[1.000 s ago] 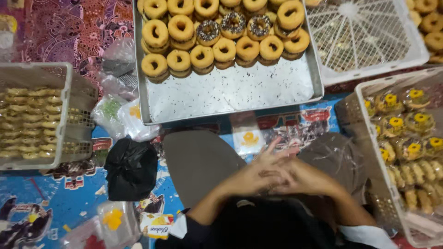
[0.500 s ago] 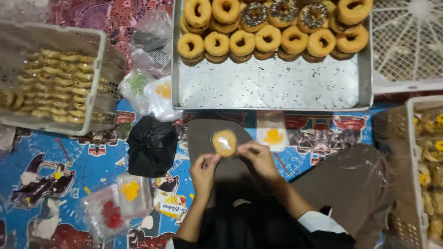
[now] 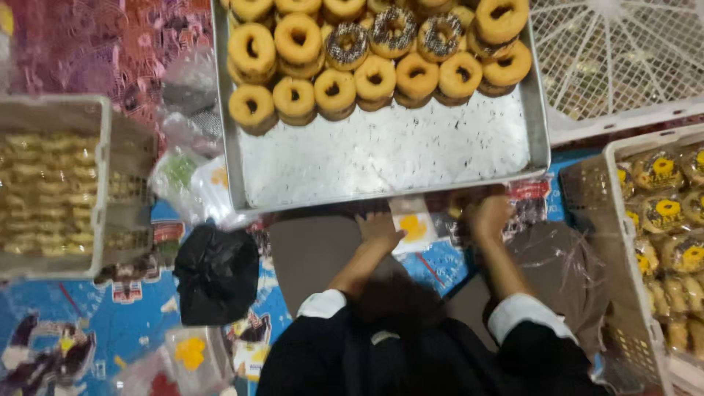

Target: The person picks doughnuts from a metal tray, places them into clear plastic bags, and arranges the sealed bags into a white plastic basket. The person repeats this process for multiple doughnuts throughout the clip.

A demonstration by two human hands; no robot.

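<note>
- My left hand (image 3: 380, 231) lies flat on the small clear bag (image 3: 412, 229), just below the metal tray (image 3: 381, 158).
- My right hand (image 3: 488, 216) is curled; I cannot tell what it holds.
- Risk: the bag may slide under the tray edge.

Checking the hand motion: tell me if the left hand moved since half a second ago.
Yes. The left hand went forward toward the tray, away from the body.
</note>
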